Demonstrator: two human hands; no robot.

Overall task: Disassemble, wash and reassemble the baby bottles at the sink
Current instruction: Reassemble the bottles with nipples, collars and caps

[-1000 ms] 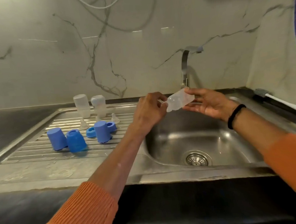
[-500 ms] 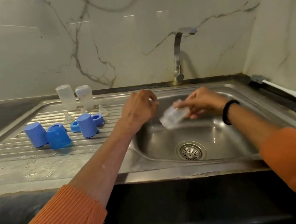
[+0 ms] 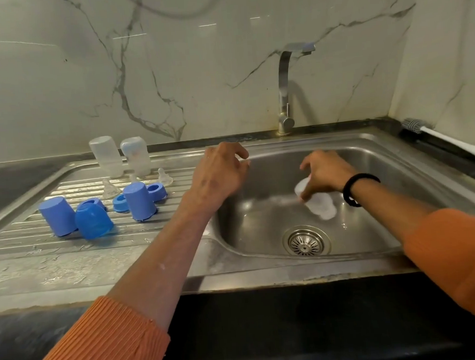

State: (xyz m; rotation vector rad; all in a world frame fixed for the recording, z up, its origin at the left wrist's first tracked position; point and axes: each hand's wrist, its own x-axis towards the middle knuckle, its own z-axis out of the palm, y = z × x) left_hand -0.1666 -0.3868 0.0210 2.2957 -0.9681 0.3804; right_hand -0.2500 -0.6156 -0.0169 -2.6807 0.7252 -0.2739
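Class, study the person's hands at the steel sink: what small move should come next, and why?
Probably lift the clear plastic bottle body out of the steel sink basin and stand it upside down on the ribbed drainboard. The right hand grips it low in the basin, no water runs from the chrome tap, and two clear bottles already stand inverted there.

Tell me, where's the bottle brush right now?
The bottle brush lies on the dark counter at the far right of the head view, beside the sink's right rim, bristles toward the back corner.
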